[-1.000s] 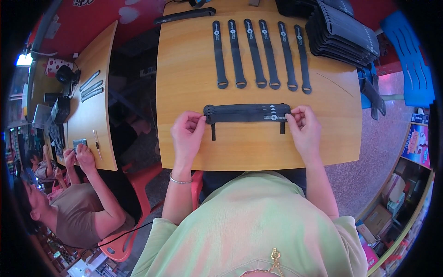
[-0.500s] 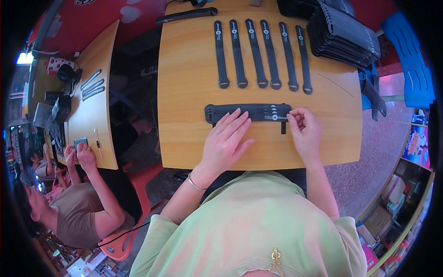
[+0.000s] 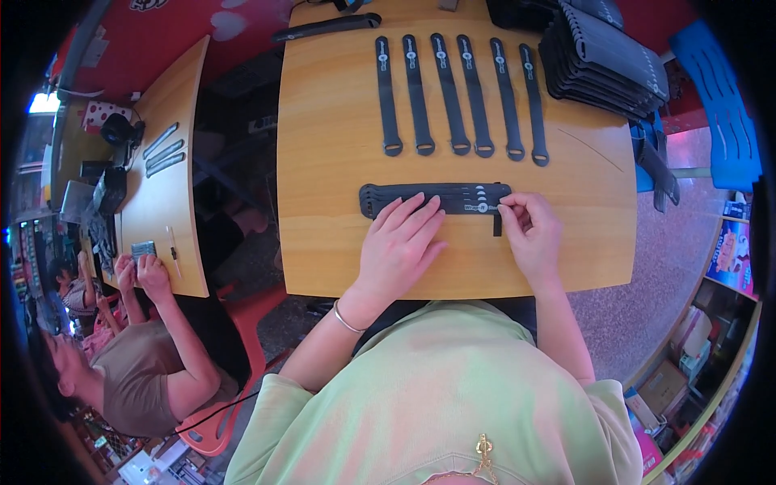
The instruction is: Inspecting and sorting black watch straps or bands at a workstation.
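A flat bundle of black straps (image 3: 465,197) lies crosswise on the wooden table (image 3: 339,153), in front of me. My left hand (image 3: 400,242) rests palm down on the middle of the bundle, fingers spread. At the bundle's right end, my right hand (image 3: 533,234) pinches a narrow black band (image 3: 496,221) that hangs down over the straps. Beyond the bundle, several single black straps (image 3: 457,93) lie side by side, pointing away from me.
A tall stack of black straps (image 3: 602,56) sits at the table's far right corner, and one long strap (image 3: 327,26) lies at the far edge. A blue chair (image 3: 723,105) stands to the right. At a second wooden table (image 3: 174,186) on the left, another person (image 3: 137,356) handles small items.
My left hand has left the bundle's left end and now lies flat on its middle. My right hand stays at the right end, fingers on the narrow band.
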